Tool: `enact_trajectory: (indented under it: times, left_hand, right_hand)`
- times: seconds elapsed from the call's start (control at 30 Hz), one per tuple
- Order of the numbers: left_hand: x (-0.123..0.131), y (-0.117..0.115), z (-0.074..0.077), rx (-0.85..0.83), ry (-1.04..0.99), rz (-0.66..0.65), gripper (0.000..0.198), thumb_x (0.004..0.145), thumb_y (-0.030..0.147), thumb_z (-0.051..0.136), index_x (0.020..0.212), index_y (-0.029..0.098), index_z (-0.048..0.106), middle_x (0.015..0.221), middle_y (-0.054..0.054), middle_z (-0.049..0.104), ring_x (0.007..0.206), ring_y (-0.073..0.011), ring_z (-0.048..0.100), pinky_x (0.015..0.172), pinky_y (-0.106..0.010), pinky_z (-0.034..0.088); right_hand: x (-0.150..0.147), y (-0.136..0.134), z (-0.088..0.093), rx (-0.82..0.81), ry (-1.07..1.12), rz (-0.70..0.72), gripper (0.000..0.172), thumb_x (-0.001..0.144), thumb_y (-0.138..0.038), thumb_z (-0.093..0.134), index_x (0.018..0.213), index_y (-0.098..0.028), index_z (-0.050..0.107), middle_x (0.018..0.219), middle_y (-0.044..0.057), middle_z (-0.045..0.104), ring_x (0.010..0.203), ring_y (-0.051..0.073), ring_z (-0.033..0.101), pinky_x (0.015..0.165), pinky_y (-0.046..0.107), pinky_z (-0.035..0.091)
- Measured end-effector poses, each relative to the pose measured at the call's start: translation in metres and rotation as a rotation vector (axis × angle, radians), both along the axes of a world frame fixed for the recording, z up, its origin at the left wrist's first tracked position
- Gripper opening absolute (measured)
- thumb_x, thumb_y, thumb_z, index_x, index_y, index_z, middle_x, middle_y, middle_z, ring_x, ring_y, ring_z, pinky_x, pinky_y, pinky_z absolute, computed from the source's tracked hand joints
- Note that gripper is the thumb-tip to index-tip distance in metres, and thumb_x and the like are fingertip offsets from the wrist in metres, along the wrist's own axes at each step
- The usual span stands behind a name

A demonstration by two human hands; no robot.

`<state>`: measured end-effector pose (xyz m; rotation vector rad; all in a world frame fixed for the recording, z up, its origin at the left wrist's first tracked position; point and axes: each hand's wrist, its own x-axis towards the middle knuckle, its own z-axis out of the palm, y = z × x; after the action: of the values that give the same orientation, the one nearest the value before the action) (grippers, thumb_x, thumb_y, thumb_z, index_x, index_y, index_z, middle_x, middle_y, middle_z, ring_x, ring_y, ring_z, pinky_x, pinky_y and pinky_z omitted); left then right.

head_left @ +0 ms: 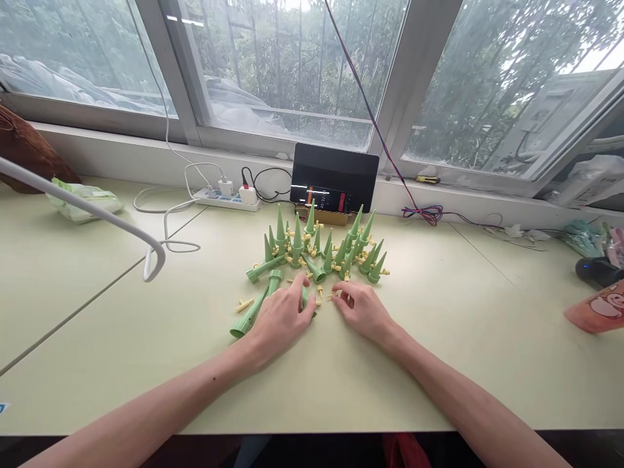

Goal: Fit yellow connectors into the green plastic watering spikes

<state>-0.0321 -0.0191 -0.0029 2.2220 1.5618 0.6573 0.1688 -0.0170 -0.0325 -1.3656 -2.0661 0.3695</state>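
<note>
My left hand [285,314] curls over a green plastic watering spike [305,297], with thumb and index finger around it; the palm hides most of it. My right hand [364,311] is closed in a pinch on a small yellow plastic fitting [330,296]. Between the hands lies a loose yellow nozzle [320,291]. Just beyond, several green spikes with yellow side valves [297,244] stand point up in a cluster. A few more lie on their sides, such as the green spike [248,316] left of my left hand. Near it rests a yellow stick-like piece [244,305].
A dark tablet [335,172] leans near the window behind the cluster. To its left are a power strip [229,197] and white cables. A white curved rod [97,208] juts in from the left. Wires [424,213], a soft pack [85,200] and an orange-pink item [597,308] lie around.
</note>
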Motion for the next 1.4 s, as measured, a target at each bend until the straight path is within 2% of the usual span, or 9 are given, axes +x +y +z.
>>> enact_trajectory:
  times: [0.2, 0.33, 0.47, 0.63, 0.9, 1.03, 1.23, 1.4]
  left_hand:
    - [-0.002, 0.0, 0.003, 0.057, 0.007, 0.006, 0.023, 0.097, 0.04, 0.042, 0.104, 0.022, 0.054, 0.053, 0.007, 0.046, 0.048, -0.0166, 0.047, 0.054, -0.027, 0.029]
    - [-0.003, 0.001, 0.002, 0.089, -0.085, 0.01, 0.023, 0.097, 0.042, 0.045, 0.099, 0.022, 0.055, 0.055, 0.008, 0.045, 0.049, -0.0143, 0.044, 0.053, -0.026, 0.03]
    - [-0.004, 0.002, 0.0, 0.139, -0.209, -0.061, 0.023, 0.097, 0.04, 0.046, 0.092, 0.021, 0.057, 0.058, 0.007, 0.045, 0.051, -0.0123, 0.042, 0.056, -0.025, 0.034]
    - [-0.005, 0.002, -0.001, 0.194, -0.25, -0.137, 0.026, 0.1, 0.039, 0.046, 0.095, 0.02, 0.062, 0.07, 0.002, 0.057, 0.061, -0.0129, 0.05, 0.063, -0.026, 0.039]
    - [-0.003, -0.001, 0.002, 0.2, -0.271, -0.284, 0.023, 0.1, 0.028, 0.044, 0.09, 0.02, 0.063, 0.075, -0.001, 0.06, 0.066, -0.0143, 0.053, 0.065, -0.026, 0.041]
    - [-0.002, -0.001, 0.002, 0.193, -0.299, -0.27, 0.023, 0.1, 0.025, 0.043, 0.084, 0.02, 0.06, 0.074, -0.001, 0.06, 0.066, -0.0144, 0.053, 0.064, -0.026, 0.041]
    - [-0.001, -0.002, 0.003, 0.176, -0.296, -0.26, 0.023, 0.099, 0.027, 0.044, 0.082, 0.02, 0.057, 0.072, 0.0, 0.06, 0.065, -0.0141, 0.052, 0.064, -0.026, 0.041]
    - [-0.002, -0.001, 0.003, 0.167, -0.283, -0.234, 0.028, 0.1, 0.031, 0.043, 0.079, 0.019, 0.057, 0.071, 0.0, 0.058, 0.063, -0.0139, 0.051, 0.063, -0.026, 0.039]
  right_hand:
    - [0.0, 0.001, -0.001, -0.016, -0.03, 0.001, 0.009, 0.092, -0.019, 0.058, 0.091, -0.018, 0.066, 0.076, 0.003, 0.063, 0.065, 0.016, 0.055, 0.064, 0.027, 0.042]
    - [-0.001, -0.001, 0.001, -0.009, 0.007, -0.003, 0.013, 0.095, -0.022, 0.052, 0.086, -0.018, 0.06, 0.074, 0.001, 0.061, 0.063, 0.015, 0.052, 0.061, 0.026, 0.04]
    - [-0.005, -0.007, 0.006, -0.021, 0.146, 0.004, 0.017, 0.1, -0.027, 0.044, 0.09, -0.02, 0.055, 0.069, -0.001, 0.057, 0.056, 0.013, 0.047, 0.055, 0.025, 0.037]
    - [-0.014, -0.017, 0.012, -0.01, 0.286, 0.075, 0.017, 0.1, -0.033, 0.046, 0.094, -0.019, 0.055, 0.078, 0.001, 0.063, 0.056, 0.011, 0.052, 0.053, 0.024, 0.04]
    - [-0.018, -0.022, 0.015, 0.009, 0.335, 0.106, 0.017, 0.099, -0.033, 0.051, 0.096, -0.019, 0.06, 0.066, -0.001, 0.06, 0.053, 0.012, 0.054, 0.051, 0.024, 0.042]
    - [-0.017, -0.023, 0.015, 0.006, 0.345, 0.111, 0.017, 0.099, -0.033, 0.052, 0.098, -0.019, 0.061, 0.067, -0.001, 0.061, 0.053, 0.012, 0.054, 0.052, 0.025, 0.043]
    - [-0.016, -0.021, 0.01, 0.031, 0.35, 0.114, 0.022, 0.101, -0.034, 0.047, 0.098, -0.018, 0.062, 0.079, 0.004, 0.066, 0.055, 0.012, 0.055, 0.053, 0.026, 0.043]
    - [-0.017, -0.02, 0.01, 0.028, 0.375, 0.105, 0.021, 0.1, -0.033, 0.048, 0.096, -0.018, 0.061, 0.08, 0.004, 0.066, 0.054, 0.012, 0.054, 0.053, 0.026, 0.044]
